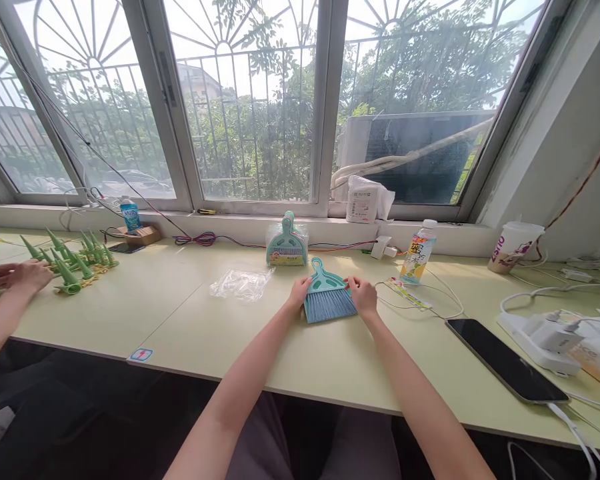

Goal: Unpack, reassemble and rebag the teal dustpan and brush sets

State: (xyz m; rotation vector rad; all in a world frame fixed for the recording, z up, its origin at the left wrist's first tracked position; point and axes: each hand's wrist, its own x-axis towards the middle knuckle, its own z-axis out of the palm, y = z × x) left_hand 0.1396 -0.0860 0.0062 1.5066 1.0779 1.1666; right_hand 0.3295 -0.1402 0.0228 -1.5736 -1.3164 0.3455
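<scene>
A teal hand brush (pixel 329 293) with grey-blue bristles is held between my two hands over the table, its handle pointing away from me. My left hand (pixel 300 293) grips its left edge. At the opposite edge, the fingers of my right hand (pixel 363 295) are closed on it. Whether a dustpan lies under the brush, I cannot tell. Behind stands a similar teal brush and dustpan set (pixel 287 243) in clear wrapping with a label. To the left lies a crumpled clear plastic bag (pixel 241 284).
A co-worker's hands (pixel 27 275) are at green cone-shaped pieces (pixel 70 257) on the left. On my right are a drink bottle (pixel 420 252), a phone (pixel 505 360), a power strip (pixel 540 340), a cup (pixel 515 248) and several cables. A tissue pack (pixel 364 200) sits on the windowsill.
</scene>
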